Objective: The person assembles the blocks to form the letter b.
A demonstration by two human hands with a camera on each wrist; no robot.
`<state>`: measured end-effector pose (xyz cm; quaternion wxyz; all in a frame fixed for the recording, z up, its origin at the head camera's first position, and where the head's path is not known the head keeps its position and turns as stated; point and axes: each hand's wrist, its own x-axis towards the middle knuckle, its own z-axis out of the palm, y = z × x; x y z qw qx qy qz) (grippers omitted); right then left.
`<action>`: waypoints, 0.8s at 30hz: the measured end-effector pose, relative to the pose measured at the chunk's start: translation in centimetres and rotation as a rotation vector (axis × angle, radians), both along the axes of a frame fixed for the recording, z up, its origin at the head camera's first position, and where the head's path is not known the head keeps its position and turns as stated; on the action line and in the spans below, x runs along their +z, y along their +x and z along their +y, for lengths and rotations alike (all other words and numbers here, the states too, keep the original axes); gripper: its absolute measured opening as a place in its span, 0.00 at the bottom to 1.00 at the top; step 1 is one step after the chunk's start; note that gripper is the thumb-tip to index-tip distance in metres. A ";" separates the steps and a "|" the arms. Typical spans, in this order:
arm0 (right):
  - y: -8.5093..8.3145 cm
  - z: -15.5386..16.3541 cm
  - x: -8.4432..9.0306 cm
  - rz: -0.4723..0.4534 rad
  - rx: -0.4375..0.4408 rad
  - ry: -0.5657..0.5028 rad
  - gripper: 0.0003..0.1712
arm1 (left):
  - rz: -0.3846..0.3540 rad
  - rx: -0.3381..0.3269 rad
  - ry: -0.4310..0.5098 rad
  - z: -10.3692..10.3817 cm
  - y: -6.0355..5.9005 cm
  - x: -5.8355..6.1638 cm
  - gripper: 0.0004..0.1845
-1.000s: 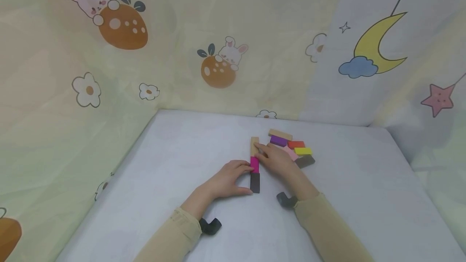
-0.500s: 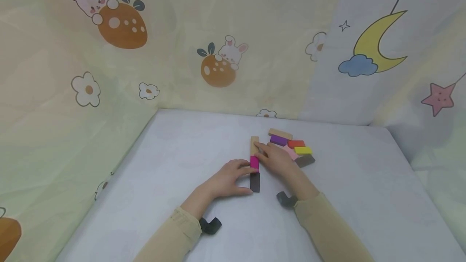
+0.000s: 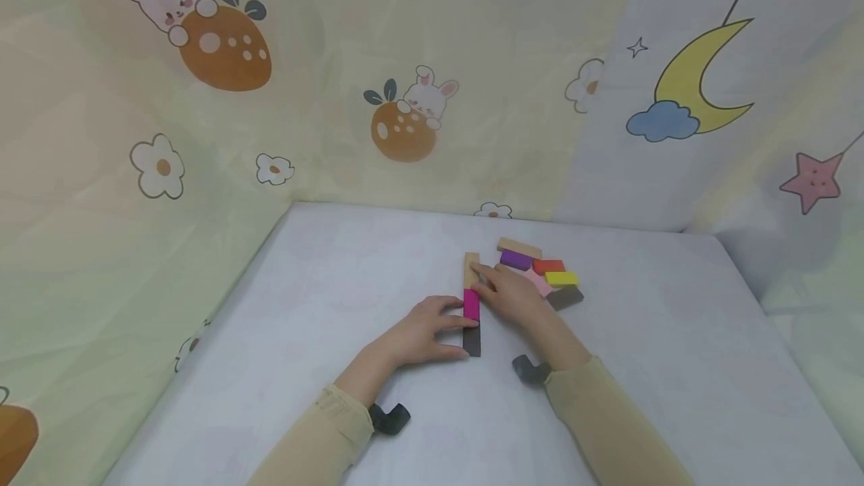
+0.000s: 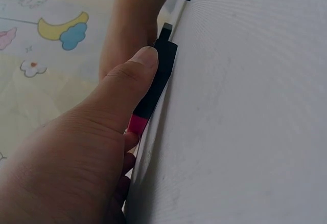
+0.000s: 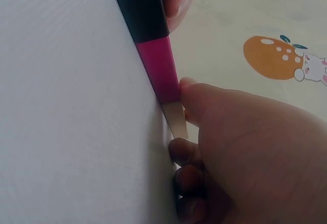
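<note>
A: What is shown in the head view?

B: A row of three blocks is laid end to end on the white surface [image 3: 337, 396]: a dark block [image 3: 472, 340] nearest, a magenta block [image 3: 471, 305] in the middle, a tan block [image 3: 471, 268] at 12 o'clock of it. The left hand [image 3: 421, 334] is set against the row from 9 o'clock, with the thumb at the dark block and a finger at the magenta one. The right hand [image 3: 516, 293] is laid on from 3 o'clock, a fingertip touching the tan block. A cluster of loose blocks [image 3: 543, 274] is seen at 2 o'clock, just beyond that hand.

A: And in the left wrist view?

B: The left thumb [image 4: 134, 75] is pressed flat along the dark block [image 4: 158, 75]; nothing is gripped.

A: The right wrist view?

B: The right fingertips [image 5: 190, 87] are pressed against the joint of the magenta block [image 5: 161, 68] and the tan block [image 5: 176, 120], the other fingers being curled beneath; no block is enclosed.

A: How would the blocks be expected to handle?

B: They are judged light, stiff and smooth, easily nudged out of line; the long side faces would best be pinched.
</note>
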<state>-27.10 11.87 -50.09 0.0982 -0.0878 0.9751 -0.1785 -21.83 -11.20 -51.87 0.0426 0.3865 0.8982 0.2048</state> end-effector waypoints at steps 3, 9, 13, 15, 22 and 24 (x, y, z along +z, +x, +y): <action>0.0 0.0 0.0 -0.005 -0.007 -0.004 0.37 | 0.007 0.001 -0.003 0.0 0.0 0.0 0.30; 0.0 -0.1 -0.1 0.005 -0.004 -0.003 0.37 | 0.003 0.003 0.007 0.0 0.0 -0.2 0.30; 0.0 -0.1 -0.2 0.014 -0.007 -0.001 0.37 | 0.022 -0.011 0.003 0.0 -0.2 -0.2 0.30; 0.0 -0.1 -0.2 0.015 -0.005 -0.002 0.37 | 0.027 -0.015 -0.006 0.0 -0.2 -0.2 0.30; -0.1 -0.1 -0.4 0.014 -0.002 -0.005 0.36 | 0.009 -0.007 -0.022 0.0 -0.2 -0.2 0.30; -0.1 -0.1 -0.3 0.012 0.003 -0.005 0.36 | 0.006 -0.004 -0.025 0.0 -0.2 -0.2 0.30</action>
